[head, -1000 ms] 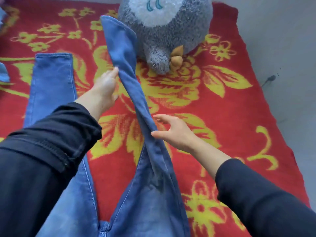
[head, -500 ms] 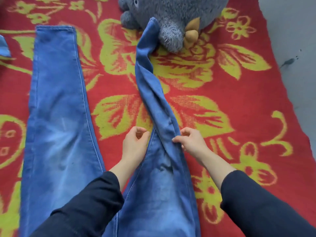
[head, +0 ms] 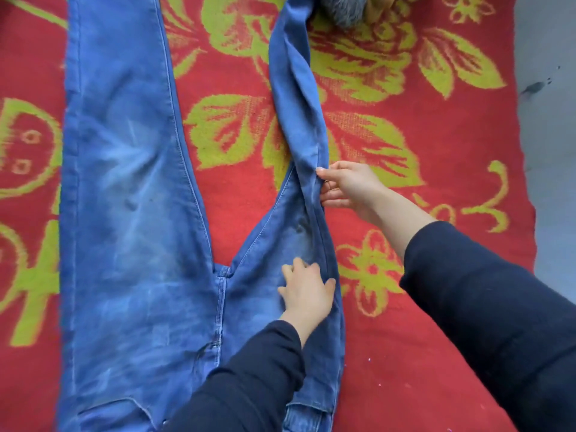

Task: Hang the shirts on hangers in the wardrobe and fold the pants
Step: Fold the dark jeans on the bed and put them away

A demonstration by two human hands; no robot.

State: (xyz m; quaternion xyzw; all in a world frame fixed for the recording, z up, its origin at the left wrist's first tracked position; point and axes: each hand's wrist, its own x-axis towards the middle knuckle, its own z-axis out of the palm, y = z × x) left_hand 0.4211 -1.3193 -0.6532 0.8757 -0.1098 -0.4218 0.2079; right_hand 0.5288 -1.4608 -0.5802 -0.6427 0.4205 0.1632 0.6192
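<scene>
Blue jeans [head: 124, 213] lie spread on a red blanket with yellow-green flowers [head: 405, 353]. Their left leg lies flat. The right leg [head: 296, 104] is twisted and folded over on itself, running up to the top edge. My left hand [head: 307, 291] presses flat on the upper right thigh of the jeans, fingers spread. My right hand [head: 347, 188] pinches the outer edge of the twisted right leg near the knee, thumb on top.
A grey plush toy [head: 346, 10] sits at the top edge, touching the end of the right jeans leg. Grey floor [head: 551, 151] runs along the blanket's right edge. Dark sleeves cover both forearms.
My left hand slid down from the inner leg seam to the thigh and flattened. My right hand still holds the leg's outer edge. The view moved closer and down.
</scene>
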